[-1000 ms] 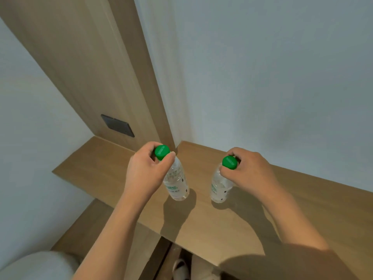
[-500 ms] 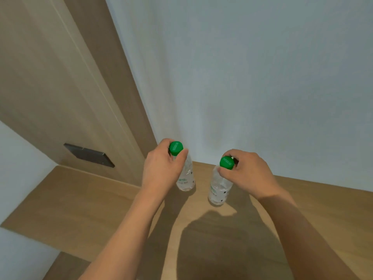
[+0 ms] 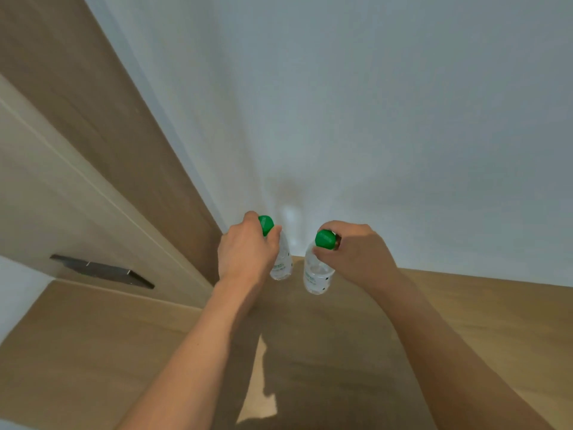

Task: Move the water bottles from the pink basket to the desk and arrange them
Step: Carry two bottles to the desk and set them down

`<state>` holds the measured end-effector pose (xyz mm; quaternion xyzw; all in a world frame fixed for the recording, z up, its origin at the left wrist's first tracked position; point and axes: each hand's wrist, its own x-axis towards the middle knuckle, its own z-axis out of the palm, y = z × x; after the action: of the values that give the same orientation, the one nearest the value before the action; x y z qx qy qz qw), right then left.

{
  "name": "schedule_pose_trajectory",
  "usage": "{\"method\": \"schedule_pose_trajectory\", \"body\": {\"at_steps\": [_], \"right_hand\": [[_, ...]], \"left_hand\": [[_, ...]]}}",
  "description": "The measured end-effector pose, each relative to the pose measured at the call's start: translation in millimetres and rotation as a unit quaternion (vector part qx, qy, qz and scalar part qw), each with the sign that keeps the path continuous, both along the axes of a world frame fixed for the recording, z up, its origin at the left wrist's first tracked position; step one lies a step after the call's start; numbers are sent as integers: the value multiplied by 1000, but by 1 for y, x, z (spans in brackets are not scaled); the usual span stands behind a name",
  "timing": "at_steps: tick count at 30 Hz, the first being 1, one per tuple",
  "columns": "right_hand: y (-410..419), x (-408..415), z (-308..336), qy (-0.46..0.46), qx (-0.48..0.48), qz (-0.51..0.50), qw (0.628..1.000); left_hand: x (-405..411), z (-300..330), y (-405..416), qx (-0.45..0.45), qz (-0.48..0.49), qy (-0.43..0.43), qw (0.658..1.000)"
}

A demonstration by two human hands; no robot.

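A pale wall (image 3: 372, 119) rises behind our wooden desk (image 3: 93, 352), with a wood panel (image 3: 102, 135) at the left. Our left hand (image 3: 246, 252) pinches the green cap of the left bottle (image 3: 282, 262), our right hand (image 3: 353, 249) that of the right bottle (image 3: 316, 274). Both bottles are upright, just beside each other, near the desk's back edge by the wall.

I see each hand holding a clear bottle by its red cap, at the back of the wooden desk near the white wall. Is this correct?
Not quite: the caps are green, not red. In the head view the left hand grips the left bottle at its green cap, and the right hand grips the right bottle likewise, at the back of the wooden desk near the white wall.
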<state>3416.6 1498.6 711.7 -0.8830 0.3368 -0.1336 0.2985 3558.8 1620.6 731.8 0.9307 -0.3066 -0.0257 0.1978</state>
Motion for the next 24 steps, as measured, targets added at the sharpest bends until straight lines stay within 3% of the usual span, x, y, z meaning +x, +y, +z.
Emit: {"method": "schedule_pose_trajectory", "body": {"at_steps": [5, 24], "right_hand": [[-7, 23, -3, 38, 28, 34, 998], [-18, 57, -18, 28, 17, 39, 999]], "left_hand": [[19, -7, -8, 16, 6, 18, 1000], [31, -19, -22, 37, 27, 37, 998]]}}
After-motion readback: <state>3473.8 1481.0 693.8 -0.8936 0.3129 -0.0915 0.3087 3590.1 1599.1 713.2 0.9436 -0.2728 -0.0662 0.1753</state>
